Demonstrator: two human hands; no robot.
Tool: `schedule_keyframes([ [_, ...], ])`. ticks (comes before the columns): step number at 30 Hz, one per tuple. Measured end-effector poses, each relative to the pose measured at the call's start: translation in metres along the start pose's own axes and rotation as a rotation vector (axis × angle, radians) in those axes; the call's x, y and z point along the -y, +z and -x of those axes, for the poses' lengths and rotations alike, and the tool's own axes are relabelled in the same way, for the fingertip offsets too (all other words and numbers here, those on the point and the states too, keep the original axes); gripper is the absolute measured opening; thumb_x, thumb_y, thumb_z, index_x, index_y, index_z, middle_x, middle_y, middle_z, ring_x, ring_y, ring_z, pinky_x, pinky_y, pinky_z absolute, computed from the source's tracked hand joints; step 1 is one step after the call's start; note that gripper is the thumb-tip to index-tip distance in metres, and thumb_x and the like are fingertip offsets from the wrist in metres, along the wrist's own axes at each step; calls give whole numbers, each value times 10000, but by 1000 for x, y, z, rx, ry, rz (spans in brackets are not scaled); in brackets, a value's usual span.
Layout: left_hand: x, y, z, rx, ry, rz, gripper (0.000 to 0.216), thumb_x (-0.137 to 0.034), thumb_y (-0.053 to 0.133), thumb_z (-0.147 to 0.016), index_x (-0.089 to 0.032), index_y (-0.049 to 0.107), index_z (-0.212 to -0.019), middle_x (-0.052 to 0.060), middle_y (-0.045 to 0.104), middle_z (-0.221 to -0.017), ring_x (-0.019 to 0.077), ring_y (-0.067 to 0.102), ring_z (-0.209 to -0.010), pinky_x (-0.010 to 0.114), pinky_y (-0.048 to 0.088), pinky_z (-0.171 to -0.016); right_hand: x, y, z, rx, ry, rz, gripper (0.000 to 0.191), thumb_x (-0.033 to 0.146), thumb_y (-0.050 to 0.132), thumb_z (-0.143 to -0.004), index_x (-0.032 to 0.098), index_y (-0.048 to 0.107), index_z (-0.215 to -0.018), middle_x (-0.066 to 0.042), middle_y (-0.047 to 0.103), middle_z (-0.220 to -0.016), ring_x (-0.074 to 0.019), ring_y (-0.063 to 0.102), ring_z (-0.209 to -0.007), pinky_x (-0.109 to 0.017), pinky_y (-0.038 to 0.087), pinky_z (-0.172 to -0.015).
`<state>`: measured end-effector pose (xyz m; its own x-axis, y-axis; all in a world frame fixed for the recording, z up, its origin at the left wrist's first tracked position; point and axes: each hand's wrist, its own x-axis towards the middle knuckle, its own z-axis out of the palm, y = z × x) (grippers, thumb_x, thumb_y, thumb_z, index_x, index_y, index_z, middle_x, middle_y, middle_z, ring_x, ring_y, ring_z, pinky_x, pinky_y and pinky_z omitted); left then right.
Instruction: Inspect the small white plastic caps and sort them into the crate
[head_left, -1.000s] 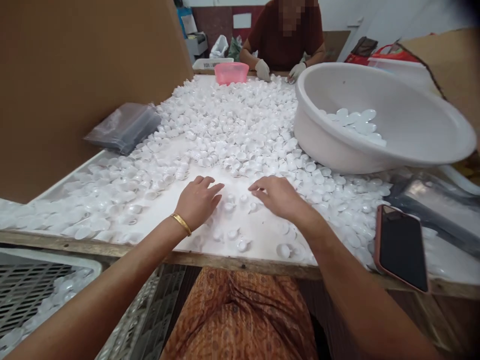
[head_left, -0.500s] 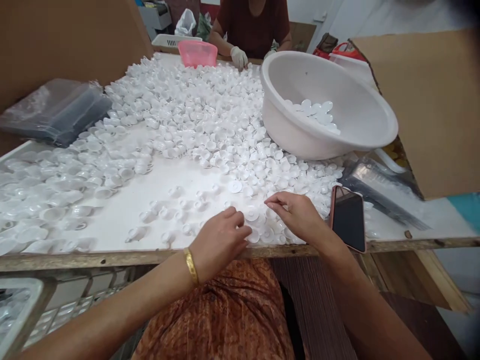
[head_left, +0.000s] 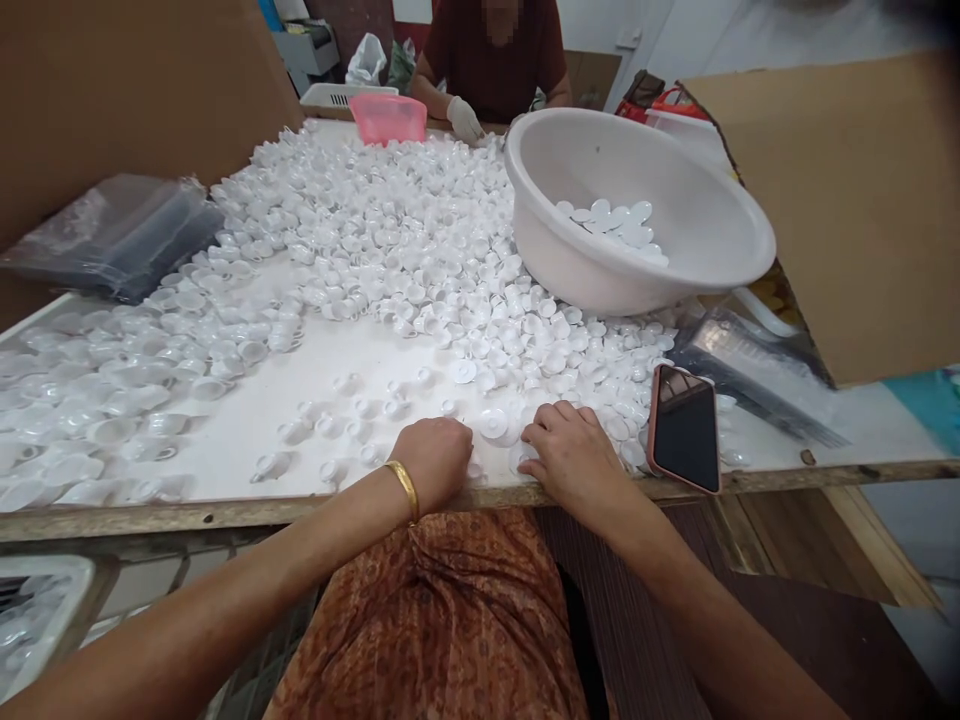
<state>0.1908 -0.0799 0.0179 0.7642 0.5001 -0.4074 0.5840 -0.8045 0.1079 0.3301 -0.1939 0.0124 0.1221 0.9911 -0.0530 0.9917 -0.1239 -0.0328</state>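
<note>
Several small white plastic caps (head_left: 390,240) cover the white table (head_left: 240,440). My left hand (head_left: 435,458), with a gold bangle on the wrist, rests curled at the table's near edge, fingers closed over something I cannot make out. My right hand (head_left: 571,458) lies beside it, fingers bent down on a few caps (head_left: 495,425) at the edge. A large white basin (head_left: 637,215) with some flat white discs (head_left: 611,220) inside stands to the right.
A phone (head_left: 684,428) lies by my right hand. Dark plastic bags (head_left: 112,235) lie at the left, more bags (head_left: 750,365) at the right. Cardboard sheets stand on both sides. A person in gloves (head_left: 463,118) sits across, by a pink tub (head_left: 388,117).
Both hands drew back from the middle of the table to its near edge, dragging caps along. The left hand's fingers closed. The view shifted right and down.
</note>
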Motion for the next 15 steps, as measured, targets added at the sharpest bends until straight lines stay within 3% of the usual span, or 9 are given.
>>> schedule_keyframes([
  [3, 2, 0, 2, -68, -34, -39, 247, -226, 429, -821, -145, 654, -764, 131, 655, -816, 268, 613, -744, 325, 416, -575, -2, 1, 1, -9, -1, -11, 182, 287, 718, -701, 178, 621, -810, -67, 585, -892, -247, 487, -919, -356, 332, -755],
  [6, 13, -3, 13, -154, -13, 70, 244, -247, 440, -830, -159, 658, -763, 95, 644, -792, 225, 600, -728, 306, 421, -598, -6, -3, 4, -32, 7, -209, 109, 243, 677, -738, 181, 595, -772, -47, 591, -855, -218, 503, -874, -337, 353, -741],
  [11, 35, -17, 28, -391, 22, 599, 262, -297, 447, -847, -182, 664, -938, 47, 653, -839, 150, 588, -723, 261, 445, -652, 7, -19, -17, -136, 162, -892, 109, 282, 556, -822, 186, 564, -771, 8, 595, -690, -130, 545, -644, -252, 404, -586],
  [15, 47, -28, 23, -405, -44, 976, 302, -372, 504, -812, -154, 654, -959, 24, 642, -703, 112, 562, -564, 219, 442, -531, 32, -21, -61, -130, 155, -1261, 153, 322, 589, -784, 174, 558, -758, 8, 607, -662, -125, 593, -615, -231, 443, -548],
])
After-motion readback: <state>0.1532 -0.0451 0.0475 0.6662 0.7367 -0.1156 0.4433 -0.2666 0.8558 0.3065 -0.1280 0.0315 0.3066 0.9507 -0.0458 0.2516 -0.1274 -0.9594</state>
